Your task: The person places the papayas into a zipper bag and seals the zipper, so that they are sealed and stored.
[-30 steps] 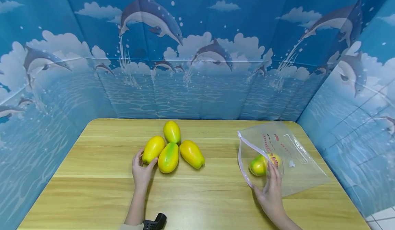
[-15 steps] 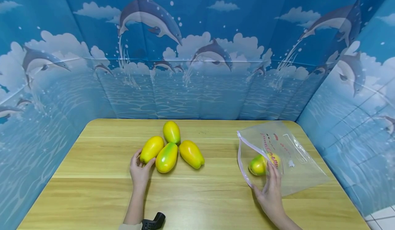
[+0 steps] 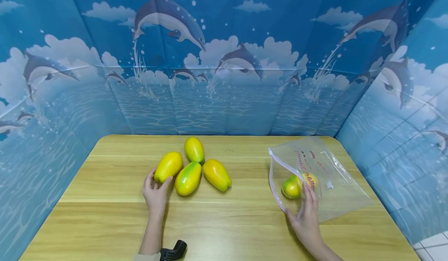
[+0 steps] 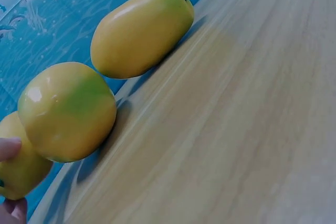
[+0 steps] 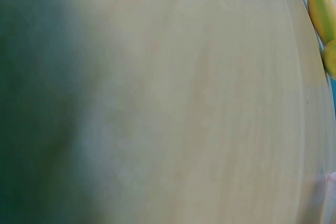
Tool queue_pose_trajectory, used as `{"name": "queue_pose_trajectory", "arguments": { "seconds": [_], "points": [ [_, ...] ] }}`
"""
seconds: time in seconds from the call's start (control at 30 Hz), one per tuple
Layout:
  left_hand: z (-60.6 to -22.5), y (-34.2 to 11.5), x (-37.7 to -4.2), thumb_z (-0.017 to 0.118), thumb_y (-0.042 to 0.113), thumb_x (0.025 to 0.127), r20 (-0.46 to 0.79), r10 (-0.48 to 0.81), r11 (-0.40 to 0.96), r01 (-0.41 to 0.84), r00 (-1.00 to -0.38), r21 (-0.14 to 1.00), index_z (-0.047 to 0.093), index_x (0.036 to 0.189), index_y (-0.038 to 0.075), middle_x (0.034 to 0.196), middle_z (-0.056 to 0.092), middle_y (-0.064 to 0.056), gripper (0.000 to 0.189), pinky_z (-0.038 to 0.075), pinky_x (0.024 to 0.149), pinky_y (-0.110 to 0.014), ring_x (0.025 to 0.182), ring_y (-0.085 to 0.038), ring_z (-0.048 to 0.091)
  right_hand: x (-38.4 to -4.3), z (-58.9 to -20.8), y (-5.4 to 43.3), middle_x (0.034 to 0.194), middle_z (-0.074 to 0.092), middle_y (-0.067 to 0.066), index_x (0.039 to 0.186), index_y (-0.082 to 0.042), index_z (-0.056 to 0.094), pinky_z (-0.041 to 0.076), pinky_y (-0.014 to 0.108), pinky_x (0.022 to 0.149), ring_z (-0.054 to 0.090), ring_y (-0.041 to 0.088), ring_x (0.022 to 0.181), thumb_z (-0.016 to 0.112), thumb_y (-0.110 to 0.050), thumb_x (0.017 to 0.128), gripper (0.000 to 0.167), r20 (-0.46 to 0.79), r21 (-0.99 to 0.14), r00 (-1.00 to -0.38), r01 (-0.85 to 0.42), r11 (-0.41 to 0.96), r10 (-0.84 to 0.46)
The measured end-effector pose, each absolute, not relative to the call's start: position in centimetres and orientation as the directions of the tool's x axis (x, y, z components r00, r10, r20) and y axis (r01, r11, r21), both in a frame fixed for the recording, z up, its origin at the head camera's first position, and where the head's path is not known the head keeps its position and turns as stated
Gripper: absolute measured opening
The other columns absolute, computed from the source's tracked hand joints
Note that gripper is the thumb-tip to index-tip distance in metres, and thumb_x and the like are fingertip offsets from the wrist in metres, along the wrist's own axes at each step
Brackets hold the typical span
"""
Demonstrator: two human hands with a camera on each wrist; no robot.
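Note:
My left hand [image 3: 155, 193] grips the lower end of a yellow papaya [image 3: 168, 167] at the left of a small cluster. In the left wrist view a thumb and fingertips hold that fruit at the left edge. Beside it lie a green-striped papaya [image 3: 188, 178], a yellow one [image 3: 194, 149] behind and another [image 3: 217, 174] to the right. On the right, my right hand [image 3: 307, 224] holds the mouth of a clear zip bag [image 3: 344, 198], thumb on the lower edge and fingers at the upper one. A green-and-yellow papaya [image 3: 292, 187] lies inside, partly under the printed film.
Everything lies on a wooden table [image 3: 238, 226], with a dolphin-print curtain [image 3: 224, 101] behind and at the sides. A black wrist mount [image 3: 174, 250] juts from the left forearm. A blurred dark green mass [image 5: 37, 103] covers the right wrist view's left side.
My left hand has shifted left with its papaya, opening a gap from the green-striped one, which has moved slightly left. My right hand and the bag stay nearly still.

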State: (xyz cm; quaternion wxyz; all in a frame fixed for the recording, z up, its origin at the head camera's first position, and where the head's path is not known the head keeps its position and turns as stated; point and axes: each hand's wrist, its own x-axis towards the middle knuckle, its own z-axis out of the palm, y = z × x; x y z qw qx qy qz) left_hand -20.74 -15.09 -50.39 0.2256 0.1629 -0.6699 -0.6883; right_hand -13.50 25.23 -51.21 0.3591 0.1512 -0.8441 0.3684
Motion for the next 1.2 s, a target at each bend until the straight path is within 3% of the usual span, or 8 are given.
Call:
{"name": "queue_pose_trajectory", "arguments": {
  "seconds": [0.43,0.67,1.2],
  "points": [
    [-48.5,-14.3,-20.6,0.074,0.006,0.075,0.173,-0.502,-0.028,0.215,-0.847,0.976,0.046,0.129,0.003,0.128,0.041,-0.006,0.061,0.038,0.099,-0.018,0.115,-0.014,0.040,-13.5,-51.2,25.2,0.135,0.025,0.030,0.139,0.009,0.021,0.013,0.015,0.110,0.017,0.005,0.132,0.074,0.027,0.043,0.111,0.710,-0.514,-0.704,-0.510,0.690,0.008],
    [-46.6,-12.9,-20.5,0.074,0.001,0.073,0.235,-0.464,-0.048,0.290,-0.854,0.956,0.047,0.126,0.000,0.123,0.046,-0.004,0.059,0.040,0.095,-0.015,0.111,-0.015,0.044,-13.7,-51.3,25.3,0.136,0.024,0.030,0.139,0.009,0.021,0.013,0.014,0.109,0.015,0.007,0.133,0.074,0.027,0.043,0.111,0.717,-0.507,-0.697,-0.517,0.689,0.004],
    [-45.3,-7.5,-19.5,0.077,0.003,0.070,0.282,-0.182,-0.006,0.288,-0.942,0.958,0.054,0.121,0.003,0.122,0.050,-0.008,0.056,0.042,0.095,-0.018,0.109,-0.018,0.045,-13.4,-51.4,25.3,0.135,0.022,0.033,0.139,0.010,0.020,0.013,0.014,0.109,0.014,0.006,0.133,0.074,0.026,0.046,0.108,0.688,-0.543,-0.725,-0.492,0.681,0.025]
  ]
}}
